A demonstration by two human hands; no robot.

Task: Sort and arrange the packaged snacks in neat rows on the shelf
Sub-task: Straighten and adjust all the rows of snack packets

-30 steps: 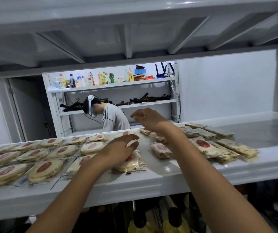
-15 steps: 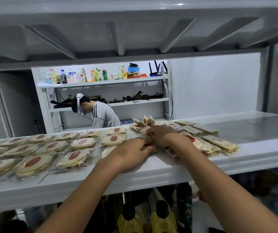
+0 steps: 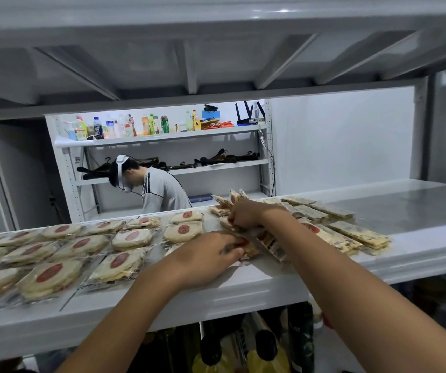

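Note:
Round pale snack packets with a red dot (image 3: 133, 238) lie in rows across the left half of the white shelf (image 3: 243, 289). Long flat bar packets (image 3: 359, 234) lie side by side on the right. Between them sits a loose heap of small packets. My left hand (image 3: 205, 258) lies palm down at the heap's front, its fingers curled over a round packet (image 3: 250, 249). My right hand (image 3: 244, 215) reaches further back and grips a bunch of small packets (image 3: 228, 201), some standing up above the fingers.
A shelf board hangs low overhead. Behind the shelf a person (image 3: 160, 189) wearing a headset bends at another rack holding bottles (image 3: 124, 127). Dark and yellow bottles (image 3: 265, 351) stand on the level below. The shelf's right part (image 3: 415, 208) is bare.
The camera has swung right. My right hand dropped from above the shelf onto the loose packets and gathered a bunch. My left hand slid right to the heap's front.

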